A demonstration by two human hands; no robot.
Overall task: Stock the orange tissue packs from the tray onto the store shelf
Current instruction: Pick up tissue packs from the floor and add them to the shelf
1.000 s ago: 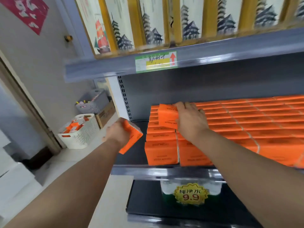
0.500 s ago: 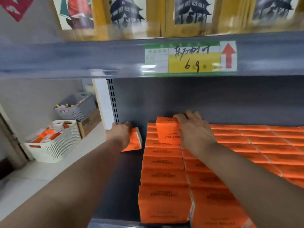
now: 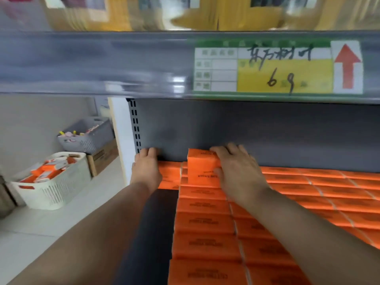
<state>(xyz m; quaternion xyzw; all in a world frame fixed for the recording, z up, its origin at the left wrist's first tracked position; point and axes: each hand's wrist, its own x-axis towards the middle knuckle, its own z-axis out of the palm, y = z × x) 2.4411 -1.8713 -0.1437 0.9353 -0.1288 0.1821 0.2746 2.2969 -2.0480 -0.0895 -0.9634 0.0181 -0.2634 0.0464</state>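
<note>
Since the earlier frame, the left hand (image 3: 147, 169) has carried its orange tissue pack (image 3: 169, 175) from mid-air to the back left of the shelf (image 3: 156, 223). That pack now lies flat against the rear panel (image 3: 205, 124), just beside the stocked packs (image 3: 203, 223). The left hand holds its left end, with fingers bent over the far edge.

The right hand (image 3: 238, 173) stays on a second orange tissue pack (image 3: 202, 167). Its fingers wrap the far top edge and the thumb presses the near face. This pack sits on top of the rearmost stocked packs, one layer above them.

The white tray (image 3: 51, 194) stands on the floor at left and holds more orange packs. A grey basket (image 3: 88, 134) rests on a cardboard box (image 3: 102, 159) behind it. A price label (image 3: 277, 66) with a red arrow (image 3: 347, 64) is fixed to the shelf edge above.
</note>
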